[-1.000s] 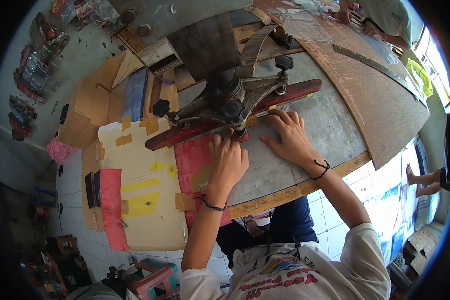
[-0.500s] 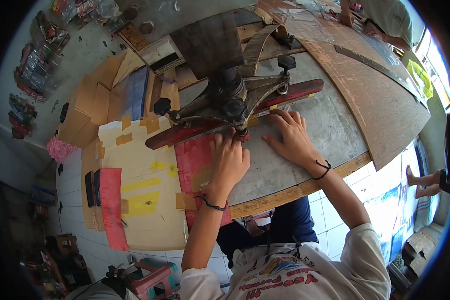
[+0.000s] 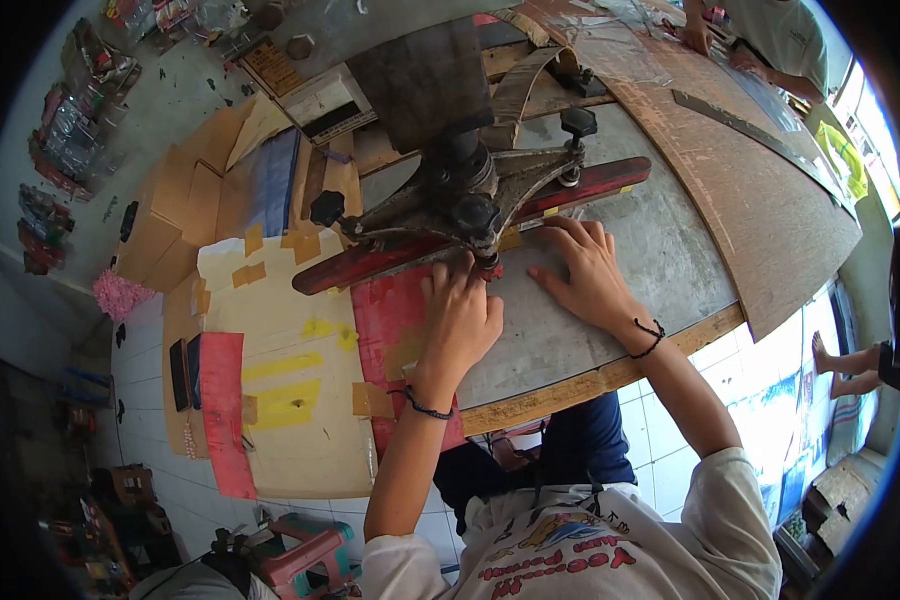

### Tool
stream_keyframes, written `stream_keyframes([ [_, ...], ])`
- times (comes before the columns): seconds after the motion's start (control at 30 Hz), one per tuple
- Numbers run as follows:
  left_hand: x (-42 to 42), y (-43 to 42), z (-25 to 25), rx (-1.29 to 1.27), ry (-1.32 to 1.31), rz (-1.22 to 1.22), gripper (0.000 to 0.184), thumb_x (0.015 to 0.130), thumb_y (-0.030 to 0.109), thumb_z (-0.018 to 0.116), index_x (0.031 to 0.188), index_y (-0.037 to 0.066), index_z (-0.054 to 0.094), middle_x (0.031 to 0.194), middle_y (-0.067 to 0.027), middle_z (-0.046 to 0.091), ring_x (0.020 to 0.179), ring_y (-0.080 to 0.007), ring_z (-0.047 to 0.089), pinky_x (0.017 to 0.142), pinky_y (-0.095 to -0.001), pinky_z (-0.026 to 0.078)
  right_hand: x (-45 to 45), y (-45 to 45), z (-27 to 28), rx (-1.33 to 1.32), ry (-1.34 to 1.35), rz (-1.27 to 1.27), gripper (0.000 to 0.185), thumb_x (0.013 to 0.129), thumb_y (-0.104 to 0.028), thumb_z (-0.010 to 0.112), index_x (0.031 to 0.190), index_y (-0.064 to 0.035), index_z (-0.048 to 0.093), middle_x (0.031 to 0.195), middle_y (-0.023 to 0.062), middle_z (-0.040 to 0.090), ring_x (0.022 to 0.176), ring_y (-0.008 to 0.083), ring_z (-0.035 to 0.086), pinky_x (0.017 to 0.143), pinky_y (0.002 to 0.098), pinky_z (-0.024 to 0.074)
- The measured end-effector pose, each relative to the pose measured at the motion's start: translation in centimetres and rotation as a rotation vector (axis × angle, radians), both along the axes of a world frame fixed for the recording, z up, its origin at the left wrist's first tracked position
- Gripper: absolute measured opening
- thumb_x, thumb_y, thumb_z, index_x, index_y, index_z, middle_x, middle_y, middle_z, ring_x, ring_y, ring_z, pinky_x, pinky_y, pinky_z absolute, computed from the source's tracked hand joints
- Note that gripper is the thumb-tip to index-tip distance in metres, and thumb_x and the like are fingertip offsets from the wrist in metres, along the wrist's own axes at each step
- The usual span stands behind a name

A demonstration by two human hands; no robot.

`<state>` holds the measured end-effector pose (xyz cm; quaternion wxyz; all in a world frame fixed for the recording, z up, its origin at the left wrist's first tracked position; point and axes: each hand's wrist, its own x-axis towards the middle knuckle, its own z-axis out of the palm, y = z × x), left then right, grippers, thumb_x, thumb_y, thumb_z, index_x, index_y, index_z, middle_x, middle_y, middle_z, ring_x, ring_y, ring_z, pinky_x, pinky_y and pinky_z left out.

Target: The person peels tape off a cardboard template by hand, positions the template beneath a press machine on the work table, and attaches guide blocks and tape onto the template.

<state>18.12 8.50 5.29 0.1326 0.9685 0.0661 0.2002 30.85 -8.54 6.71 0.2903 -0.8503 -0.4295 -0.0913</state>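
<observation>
A heavy press with a dark metal column and spidery arms (image 3: 458, 190) stands over the workbench. Beneath its arms runs a long red bar (image 3: 605, 177), lying slantwise across a grey metal plate (image 3: 660, 235). My left hand (image 3: 458, 310) is at the front edge of the bar, under the press's front knob (image 3: 475, 213). Its fingers are curled, and the tips are hidden at the bar. My right hand (image 3: 588, 272) rests on the plate with fingers spread, its fingertips close to the bar. A red sheet (image 3: 382, 320) lies beside and under my left hand.
A cream board (image 3: 290, 440) with yellow and brown tape lies at the left, near two phones (image 3: 185, 370). Cardboard boxes (image 3: 175, 205) stand behind it. A brown board (image 3: 760, 220) with a metal strip covers the right side, where another person's hand (image 3: 698, 38) works.
Both hands keep almost the same place and pose. The press and red bar appear very slightly further right and up in view.
</observation>
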Motion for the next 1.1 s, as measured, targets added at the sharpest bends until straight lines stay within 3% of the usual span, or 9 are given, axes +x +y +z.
stream_keyframes([
  [0.53, 0.03, -0.12, 0.02, 0.021, -0.011, -0.009, 0.031, 0.08, 0.012, 0.056, 0.109, 0.002, 0.06, 0.119, -0.0167, 0.059, 0.101, -0.0354, 0.049, 0.084, -0.0483, 0.039, 0.04, -0.09, -0.22, -0.006, -0.002, -0.006, 0.047, 0.084, -0.03, 0.072, 0.123, -0.0056, 0.062, 0.132, 0.0112, 0.056, 0.12, 0.0326, 0.047, 0.102, 0.0434, 0.0359],
  [1.0, 0.06, -0.31, -0.21, 0.104, -0.032, -0.004, 0.025, 0.08, 0.013, 0.058, 0.103, 0.004, 0.062, 0.102, -0.0133, 0.061, 0.095, -0.0323, 0.05, 0.08, -0.046, 0.037, -0.11, -0.17, -0.11, -0.026, 0.001, -0.038, 0.043, 0.085, -0.03, 0.071, 0.118, -0.0051, 0.064, 0.114, 0.0114, 0.058, 0.109, 0.0313, 0.049, 0.097, 0.0418, 0.037],
  [1.1, -0.05, -0.48, 0.24, 0.064, -0.011, -0.004, 0.024, 0.081, 0.012, 0.054, 0.1, 0.0, 0.063, 0.1, -0.0162, 0.062, 0.098, -0.0357, 0.05, 0.082, -0.0479, 0.039, -0.12, -0.11, -0.08, -0.033, 0.001, -0.042, 0.042, 0.086, -0.031, 0.07, 0.119, -0.0048, 0.064, 0.113, 0.0119, 0.059, 0.108, 0.0311, 0.049, 0.096, 0.0418, 0.0371],
])
